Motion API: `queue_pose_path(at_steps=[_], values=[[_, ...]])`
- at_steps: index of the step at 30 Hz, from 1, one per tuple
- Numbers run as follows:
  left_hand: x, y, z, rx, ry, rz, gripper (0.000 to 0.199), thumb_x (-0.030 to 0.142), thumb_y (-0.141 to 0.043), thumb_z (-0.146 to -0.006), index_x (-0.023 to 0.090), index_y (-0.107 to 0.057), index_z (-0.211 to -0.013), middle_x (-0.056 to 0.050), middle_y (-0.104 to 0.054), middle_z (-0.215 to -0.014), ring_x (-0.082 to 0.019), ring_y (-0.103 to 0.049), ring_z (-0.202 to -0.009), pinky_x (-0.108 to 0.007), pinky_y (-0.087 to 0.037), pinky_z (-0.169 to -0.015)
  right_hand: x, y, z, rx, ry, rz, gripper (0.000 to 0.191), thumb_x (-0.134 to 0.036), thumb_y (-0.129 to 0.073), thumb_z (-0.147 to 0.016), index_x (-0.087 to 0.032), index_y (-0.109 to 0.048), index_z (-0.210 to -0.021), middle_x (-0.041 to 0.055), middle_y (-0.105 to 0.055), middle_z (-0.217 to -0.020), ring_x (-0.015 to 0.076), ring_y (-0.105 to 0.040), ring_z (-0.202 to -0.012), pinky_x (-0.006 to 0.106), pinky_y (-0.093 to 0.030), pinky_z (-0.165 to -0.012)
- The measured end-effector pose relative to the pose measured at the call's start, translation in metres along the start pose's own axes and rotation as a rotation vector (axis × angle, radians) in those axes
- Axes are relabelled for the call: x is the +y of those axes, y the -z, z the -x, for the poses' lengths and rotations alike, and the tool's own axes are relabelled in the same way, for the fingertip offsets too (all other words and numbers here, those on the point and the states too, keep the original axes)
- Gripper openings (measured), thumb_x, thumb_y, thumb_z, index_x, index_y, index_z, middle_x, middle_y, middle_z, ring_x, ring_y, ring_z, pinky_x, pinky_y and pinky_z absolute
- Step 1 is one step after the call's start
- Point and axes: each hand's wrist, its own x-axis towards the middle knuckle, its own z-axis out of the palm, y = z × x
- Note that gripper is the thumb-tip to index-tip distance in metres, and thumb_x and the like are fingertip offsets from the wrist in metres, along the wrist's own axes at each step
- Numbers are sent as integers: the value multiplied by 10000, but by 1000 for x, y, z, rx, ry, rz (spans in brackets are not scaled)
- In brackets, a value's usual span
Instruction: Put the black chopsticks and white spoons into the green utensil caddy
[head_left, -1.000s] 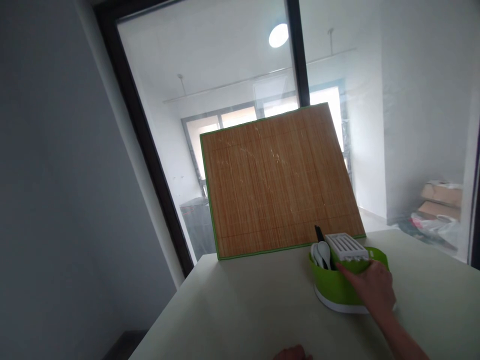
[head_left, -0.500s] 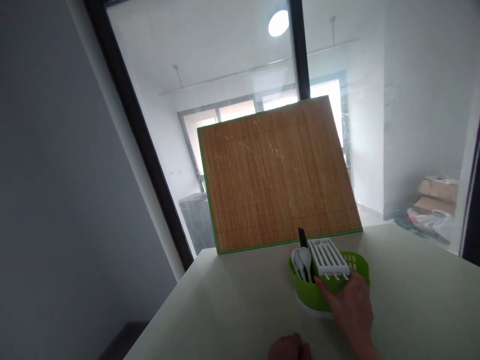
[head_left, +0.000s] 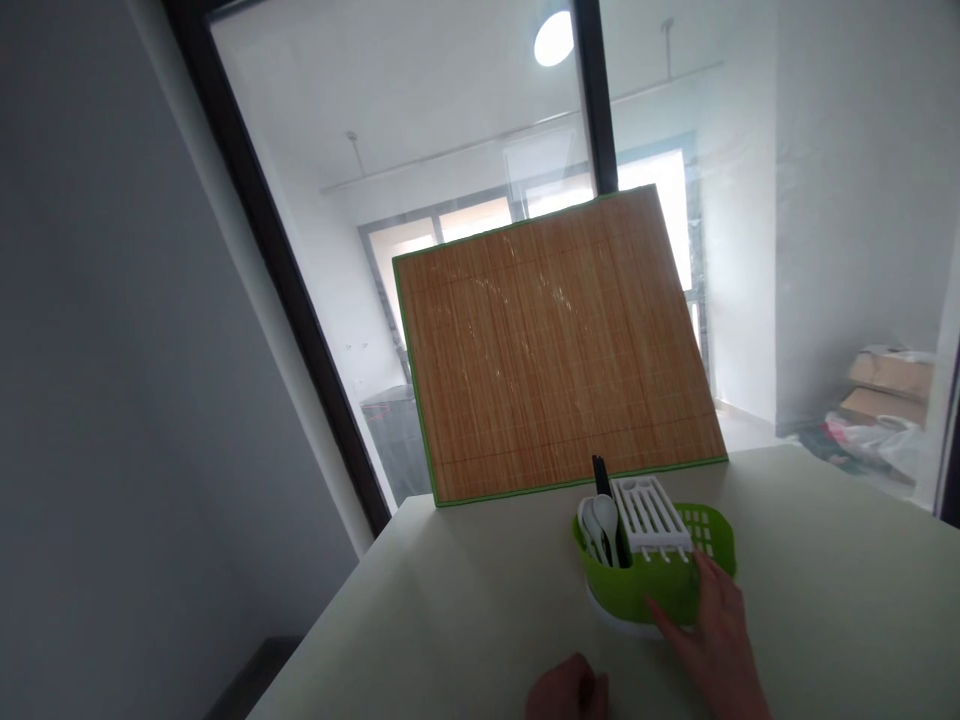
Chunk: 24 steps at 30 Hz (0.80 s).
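A green plastic basket with a white base stands on the pale table. Several white spoons and black chopsticks stand upright in its left compartment. The white slotted rack with small hooks sits over the basket's middle. My right hand is at the basket's front right, thumb and fingers apart, fingertips near or against the green wall. Near the table's front edge, left of the basket, my left hand is curled closed; whether anything is inside it is hidden.
A bamboo mat with green edging leans upright behind the basket on the table. Behind it is a glass partition with dark frames. Cardboard boxes and plastic bags lie beyond, at the right.
My right hand has moved down from the rack's front edge, its thumb now lower on the basket. The basket appears slightly further left. My left hand has shifted slightly up and left.
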Motion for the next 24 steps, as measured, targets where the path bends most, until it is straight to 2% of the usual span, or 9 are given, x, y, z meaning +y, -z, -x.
queue_pose_path(at_steps=[2,5,7,9,11,15,19,21,24], values=[[9,14,-1,145,-83,104,210,312,-454,-823,223,-644,-827,-34,-677,-796,-165,-619,-707,-260,-443,-656,6,3,5,-19,13,-17,770,-619,-461,-788,-117,-306,-1351,179,-451,-1229,323,-401,-1163,505,-393,-969],[35,40,-7,371,-272,198,249,253,-506,-807,265,-611,-1033,-33,-633,-1060,-158,-606,-883,-244,-455,-770,11,9,12,-26,34,-34,706,-566,-467,-810,-143,-311,-1353,165,-452,-1240,314,-411,-1162,500,-392,-969],[54,57,-13,440,-354,216,334,245,-548,-794,280,-574,-1125,-40,-589,-1166,-173,-574,-998,-251,-444,-845,13,14,16,-3,63,-33,658,-542,-470,-819,-153,-337,-1333,160,-470,-1218,310,-430,-1142,496,-401,-954],[70,69,-22,425,-390,180,356,270,-576,-788,276,-560,-1144,-41,-579,-1181,-186,-557,-1037,-263,-440,-861,15,17,20,26,95,-23,582,-522,-473,-824,-164,-391,-1276,153,-499,-1167,305,-460,-1100,494,-418,-924],[79,76,-30,347,-406,100,328,325,-606,-776,277,-575,-1099,-22,-608,-1111,-185,-573,-986,-266,-452,-823,18,18,23,27,123,-9,503,-505,-473,-828,-171,-434,-1201,141,-521,-1106,297,-484,-1051,487,-440,-886],[80,72,-38,249,-427,-50,237,384,-660,-730,246,-607,-915,-4,-636,-949,-187,-579,-905,-265,-459,-761,24,13,27,-47,111,-9,404,-484,-448,-843,-178,-455,-1105,112,-533,-1021,271,-504,-987,455,-476,-823],[74,69,-35,294,-432,-27,150,367,-616,-775,238,-597,-849,0,-629,-899,-175,-577,-862,-265,-455,-732,27,9,29,-87,102,-48,342,-442,-461,-844,-194,-458,-1079,96,-531,-1021,250,-507,-983,433,-482,-819],[73,77,-36,337,-425,35,144,377,-578,-804,253,-598,-876,4,-625,-911,-165,-578,-851,-261,-453,-729,27,7,31,-100,112,-66,334,-422,-471,-843,-198,-458,-1090,94,-529,-1034,246,-505,-991,429,-480,-826],[75,98,-51,490,-368,92,223,396,-525,-839,259,-580,-1007,-22,-607,-1032,-180,-556,-960,-284,-443,-819,24,7,31,-111,115,-73,320,-409,-478,-841,-204,-463,-1085,93,-531,-1034,244,-510,-986,424,-482,-820]])
